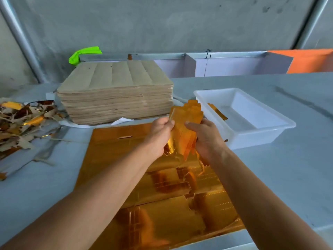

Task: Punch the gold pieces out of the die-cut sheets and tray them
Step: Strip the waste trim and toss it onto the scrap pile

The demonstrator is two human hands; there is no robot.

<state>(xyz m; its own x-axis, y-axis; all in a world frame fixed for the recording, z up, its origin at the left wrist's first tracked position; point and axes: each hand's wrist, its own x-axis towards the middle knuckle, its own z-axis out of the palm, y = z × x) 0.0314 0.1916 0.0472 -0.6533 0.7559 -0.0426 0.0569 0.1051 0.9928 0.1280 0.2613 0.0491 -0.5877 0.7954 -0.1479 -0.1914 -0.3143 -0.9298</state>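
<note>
Both the left hand (160,134) and right hand (205,136) grip a ragged bundle of gold pieces (187,127) at centre frame. Loosely squared, some could slip and miss the white tray (281,121) at right.

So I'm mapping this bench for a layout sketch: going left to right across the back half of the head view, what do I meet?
Scrap pile of punched-out waste → tall stack of brown-backed sheets → white plastic tray → orange panel at far right.

Soft daylight, gold sheet (144,213) glare, edges warped.
</note>
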